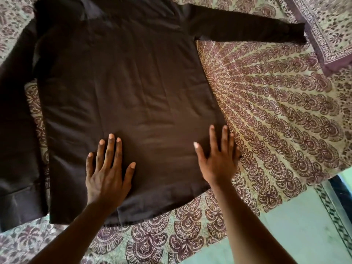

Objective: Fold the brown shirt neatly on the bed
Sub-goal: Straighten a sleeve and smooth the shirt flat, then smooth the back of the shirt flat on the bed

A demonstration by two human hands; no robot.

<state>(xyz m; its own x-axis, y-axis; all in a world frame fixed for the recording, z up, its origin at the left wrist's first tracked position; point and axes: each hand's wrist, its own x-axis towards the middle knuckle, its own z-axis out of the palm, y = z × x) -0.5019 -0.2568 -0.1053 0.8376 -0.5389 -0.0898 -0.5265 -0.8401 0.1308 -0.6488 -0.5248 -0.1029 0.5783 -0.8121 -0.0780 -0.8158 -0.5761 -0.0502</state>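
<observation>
Brown shirt [122, 96] spread flat on bed [276, 111], sleeves out. Left hand [106, 168] and right hand [219, 159] flat, fingers straight, pressing lower part. Soft, light, probably wrinkles easily; better take by side edge.

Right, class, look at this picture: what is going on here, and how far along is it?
A person is working on a brown shirt spread flat on a bed covered with a patterned bedspread. Both hands lie flat with straight fingers near the hem: the left hand on the lower middle of the shirt, the right hand at its right edge. Both sleeves are spread out to the sides, so no fold has been made yet. A patterned pillow lies at the top right.
</observation>
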